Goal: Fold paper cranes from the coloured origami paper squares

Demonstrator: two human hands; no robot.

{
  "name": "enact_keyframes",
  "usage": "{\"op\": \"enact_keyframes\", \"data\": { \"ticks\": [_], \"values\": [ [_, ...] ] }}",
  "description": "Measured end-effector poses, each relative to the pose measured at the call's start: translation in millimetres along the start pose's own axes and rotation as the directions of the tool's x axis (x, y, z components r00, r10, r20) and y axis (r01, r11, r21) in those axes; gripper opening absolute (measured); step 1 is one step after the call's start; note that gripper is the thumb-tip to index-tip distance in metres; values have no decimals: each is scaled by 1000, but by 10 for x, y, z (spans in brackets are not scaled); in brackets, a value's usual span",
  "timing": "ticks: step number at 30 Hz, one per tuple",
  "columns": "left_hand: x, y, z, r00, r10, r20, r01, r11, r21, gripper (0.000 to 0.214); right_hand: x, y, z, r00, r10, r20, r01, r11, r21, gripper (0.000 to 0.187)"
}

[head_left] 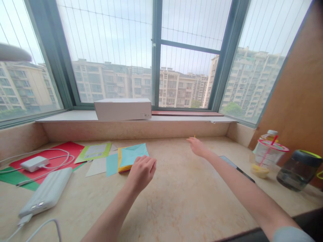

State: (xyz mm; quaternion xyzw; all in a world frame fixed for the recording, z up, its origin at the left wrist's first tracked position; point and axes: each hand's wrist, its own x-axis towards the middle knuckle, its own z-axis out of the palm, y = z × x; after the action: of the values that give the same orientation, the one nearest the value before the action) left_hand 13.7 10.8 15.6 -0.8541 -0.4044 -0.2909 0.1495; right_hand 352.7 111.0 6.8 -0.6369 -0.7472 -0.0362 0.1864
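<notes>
At a marble window counter (pixel 181 198), w/ apartment blocks beyond the glass, a person's two bare arms stretched forward over the stone. A white box (pixel 122 109) sat on the sill at the back. Near the left edge lay a power bank (pixel 46 193) and a charger (pixel 34 163) on a red sheet (pixel 69 149); at far right stood a plastic cup (pixel 268 153) and a dark jar (pixel 297 169).

A stack of coloured paper (pixel 131 155), blue sheet on top and yellow beneath, lay left of centre, its long side running approx. left to right, the top sheet skewed. It sat just ahead and left of the left hand (pixel 141 172), well apart from the right, so the left was clearly nearer.

That hand hovered back-up, fingers loosely curled and gripping nothing, knuckles at the stack's right edge; contact couldn't be told. The right hand (pixel 198 147) reached further, toward the back wall, forearm straight, fingers extended. A small yellow scrap (pixel 194 136) showed at its fingertips; whether it was pinched or merely adjacent couldn't be told.
</notes>
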Motion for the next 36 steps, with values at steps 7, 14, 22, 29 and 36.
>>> {"op": "enact_keyframes", "data": {
  "ticks": [7, 14, 22, 29, 36],
  "values": [
    [-12, -168, -50, 983, -178, 54, 166, 970, 175, 24, -640, -1305, 81, 926, -362, -111, 375, 918, 128, 38],
    [-114, -344, 2, 925, -322, 199, 260, 922, 287, 28, -857, -1314, 239, 951, -198, -238, 291, 833, 470, 33],
    [-101, -356, 24, 895, -325, 304, 246, 930, 272, 28, -859, -1143, 267, 976, -74, -203, 184, 778, 600, 31],
    [-24, -253, 1, 962, -232, 146, 215, 969, 119, 29, -884, -1248, 276, 986, -116, -123, 168, 716, 678, 29],
    [-55, 279, 43, 991, 136, -3, -132, 956, -263, 23, -884, -1328, 112, 961, -12, 277, -260, 311, 914, 63]
  ]
}}
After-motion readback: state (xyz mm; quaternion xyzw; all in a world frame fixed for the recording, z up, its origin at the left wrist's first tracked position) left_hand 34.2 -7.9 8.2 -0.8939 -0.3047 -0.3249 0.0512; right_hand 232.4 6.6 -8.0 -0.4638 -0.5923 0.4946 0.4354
